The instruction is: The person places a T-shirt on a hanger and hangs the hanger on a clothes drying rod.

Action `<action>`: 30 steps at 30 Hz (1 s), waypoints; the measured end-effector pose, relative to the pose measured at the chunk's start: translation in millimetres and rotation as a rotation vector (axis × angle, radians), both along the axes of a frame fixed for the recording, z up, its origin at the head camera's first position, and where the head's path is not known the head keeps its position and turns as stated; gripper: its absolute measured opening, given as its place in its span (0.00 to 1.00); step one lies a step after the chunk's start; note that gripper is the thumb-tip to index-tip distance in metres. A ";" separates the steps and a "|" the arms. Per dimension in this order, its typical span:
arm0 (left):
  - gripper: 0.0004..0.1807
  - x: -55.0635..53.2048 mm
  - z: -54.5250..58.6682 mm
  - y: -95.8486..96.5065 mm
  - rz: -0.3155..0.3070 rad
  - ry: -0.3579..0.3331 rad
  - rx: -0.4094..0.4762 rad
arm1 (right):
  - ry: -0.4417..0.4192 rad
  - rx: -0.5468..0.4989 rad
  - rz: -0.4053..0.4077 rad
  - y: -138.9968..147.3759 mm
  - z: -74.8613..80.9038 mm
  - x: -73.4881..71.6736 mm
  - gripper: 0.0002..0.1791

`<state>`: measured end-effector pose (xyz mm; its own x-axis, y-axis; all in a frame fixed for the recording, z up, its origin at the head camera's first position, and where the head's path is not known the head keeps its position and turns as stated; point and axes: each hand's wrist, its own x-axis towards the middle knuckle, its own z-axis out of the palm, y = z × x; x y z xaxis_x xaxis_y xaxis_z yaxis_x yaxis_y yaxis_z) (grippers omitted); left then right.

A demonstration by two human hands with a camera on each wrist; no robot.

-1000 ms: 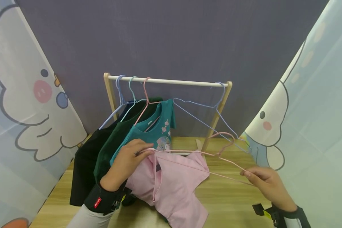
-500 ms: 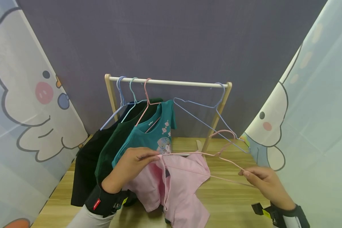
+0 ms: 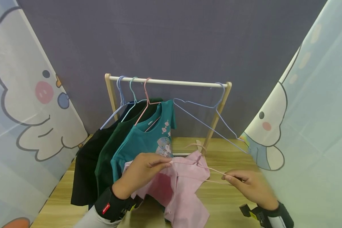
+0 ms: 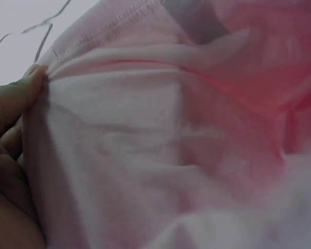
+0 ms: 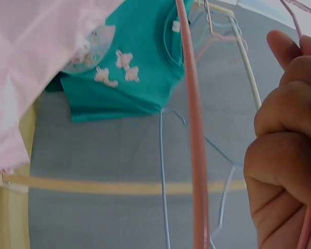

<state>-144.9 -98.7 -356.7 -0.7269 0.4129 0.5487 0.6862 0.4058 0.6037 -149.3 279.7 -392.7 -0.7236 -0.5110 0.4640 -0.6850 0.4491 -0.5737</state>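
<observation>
A pink short-sleeved shirt [image 3: 188, 190] lies spread over the front of the table. My left hand [image 3: 145, 172] pinches its fabric beside the ribbed neckline, as the left wrist view shows. A pink wire hanger [image 3: 213, 170] spans between both hands, its left end reaching the left fingertips at the neckline and its hook over the shirt's far sleeve. My right hand [image 3: 249, 188] grips the hanger's right end. In the right wrist view the fingers curl around the pink wire, and the hanger's lower bar [image 5: 197, 155] crosses in front.
Behind stands a clothes rack with a white rail [image 3: 174, 83]. On its left hang a teal shirt [image 3: 139, 141], a dark green garment [image 3: 108, 158] and a black one [image 3: 84, 177]. A bare blue hanger [image 3: 199, 120] hangs at the right end. Printed curtains flank the wooden table.
The right hand has moved left with the hanger, carrying the hook over the shirt. The left hand has shifted right and slightly down with the neckline fabric, bringing the hands closer together.
</observation>
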 end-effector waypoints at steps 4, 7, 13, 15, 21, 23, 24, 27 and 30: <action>0.12 -1.2 -3.7 14.9 -0.050 0.045 0.028 | -0.052 -0.030 0.075 -17.2 -6.6 -4.9 0.15; 0.12 -2.3 -6.1 24.8 -0.027 0.096 -0.034 | -0.034 -0.049 0.096 -27.7 -10.8 -8.7 0.16; 0.13 -2.6 -9.6 33.5 0.077 0.085 -0.136 | 0.032 -0.071 0.085 -43.8 -8.4 -10.0 0.16; 0.13 -2.4 -10.2 34.0 0.101 0.076 -0.147 | 0.046 -0.086 0.095 -46.8 -7.8 -10.8 0.17; 0.12 -2.9 -10.9 34.2 0.160 0.011 -0.138 | 0.081 -0.049 0.054 -49.5 -11.7 -16.9 0.16; 0.11 -3.0 -10.6 33.8 0.172 -0.011 -0.119 | 0.105 -0.045 0.031 -51.0 -9.1 -17.2 0.15; 0.11 -3.1 -10.4 33.4 0.178 -0.018 -0.108 | 0.138 -0.061 0.021 -52.2 -6.1 -17.0 0.16; 0.10 -4.3 -10.1 31.8 0.201 -0.022 -0.074 | 0.229 -0.178 0.003 -54.6 5.2 -15.1 0.19; 0.09 -6.5 -9.8 29.7 0.227 -0.015 -0.037 | 0.271 -0.382 0.092 -53.2 10.4 -16.1 0.18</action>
<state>-151.4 -69.0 -366.5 -0.8116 0.2576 0.5244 0.5657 0.5708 0.5951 -165.4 226.5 -382.3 -0.5100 -0.3235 0.7970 -0.8600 0.1708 -0.4809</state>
